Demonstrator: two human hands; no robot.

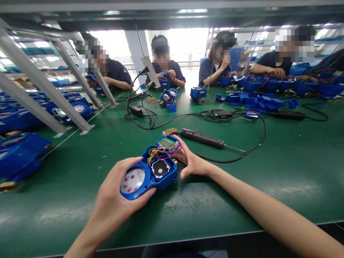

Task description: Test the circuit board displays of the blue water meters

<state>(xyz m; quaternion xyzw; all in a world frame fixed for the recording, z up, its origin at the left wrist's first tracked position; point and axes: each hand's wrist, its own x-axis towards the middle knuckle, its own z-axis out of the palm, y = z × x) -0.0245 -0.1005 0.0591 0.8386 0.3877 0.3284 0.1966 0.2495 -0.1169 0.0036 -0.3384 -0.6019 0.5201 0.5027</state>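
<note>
A blue water meter (158, 184) sits tilted over the green table in front of me, its electronics box uncovered. My left hand (114, 193) is closed around the round dial end, thumb on the near side and fingers on the far side. At the other end, my right hand (189, 157) holds the meter by the flipped-out display cover (167, 143), its thumb standing apart from the box. Several coloured wires run between cover and box, and a black square part (160, 168) lies inside. Some right fingertips are hidden behind the cover and wires.
A black electric screwdriver (202, 138) with its cable lies beyond my right hand, beside a pile of small brass screws (170, 132). Blue meters (21, 154) crowd the left beside slanted metal legs (66, 82). Blue covers (255, 100) lie far right. Several co-workers sit opposite.
</note>
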